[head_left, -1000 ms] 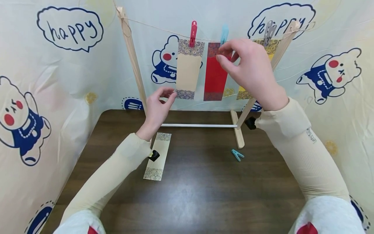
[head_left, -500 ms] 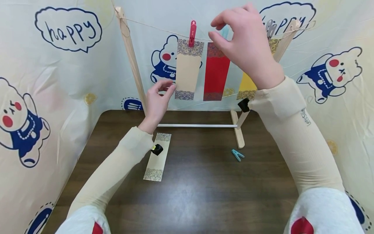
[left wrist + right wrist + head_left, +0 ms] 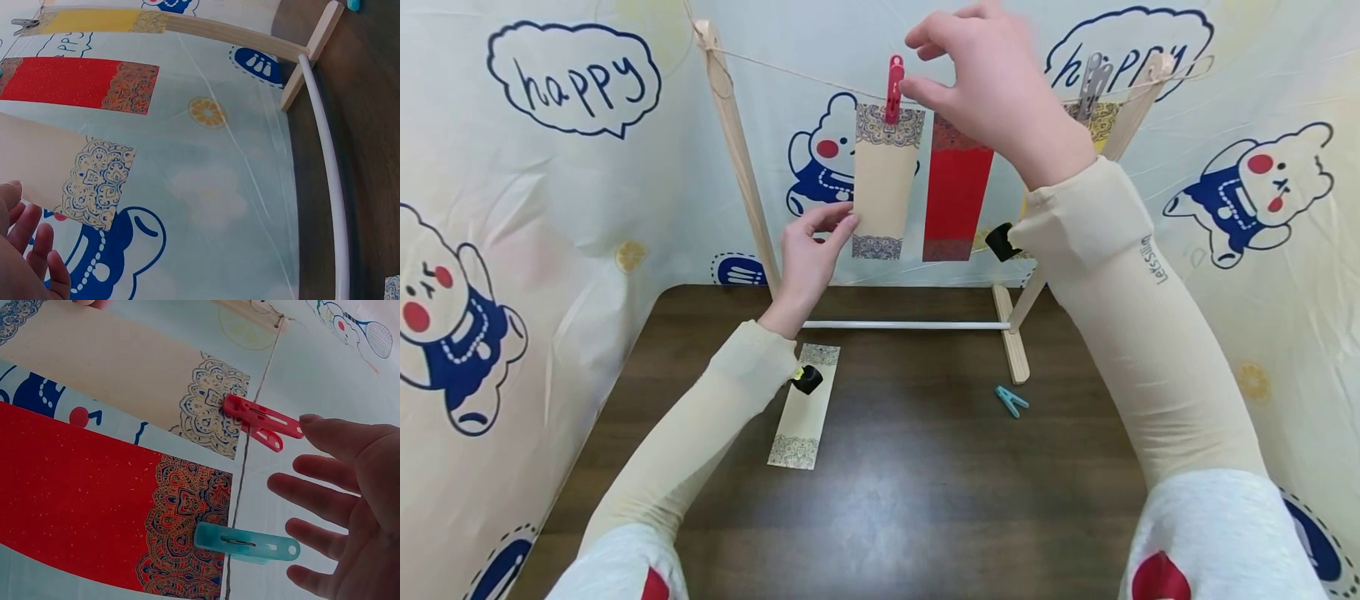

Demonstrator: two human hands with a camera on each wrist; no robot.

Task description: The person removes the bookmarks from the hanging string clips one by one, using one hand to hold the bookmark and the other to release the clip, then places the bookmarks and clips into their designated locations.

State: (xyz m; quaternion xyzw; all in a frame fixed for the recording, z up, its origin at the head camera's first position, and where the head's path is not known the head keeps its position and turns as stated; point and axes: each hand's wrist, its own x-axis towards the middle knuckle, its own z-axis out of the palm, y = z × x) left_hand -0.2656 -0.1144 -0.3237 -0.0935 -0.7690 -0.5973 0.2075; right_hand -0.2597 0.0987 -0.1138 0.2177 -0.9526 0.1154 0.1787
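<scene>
The left hand (image 3: 808, 258) pinches the side edge of a cream card (image 3: 886, 183), which hangs from a string (image 3: 790, 68) by a red clip (image 3: 894, 90). The right hand (image 3: 992, 83) is parted, its thumb at that clip, contact unclear. Alongside hang a red card (image 3: 957, 196) and a yellow card (image 3: 94, 20); a pale card (image 3: 805, 408) lies below on the table (image 3: 925, 500).

Red clip (image 3: 893, 90), lace-patterned cream strip (image 3: 883, 183)
</scene>
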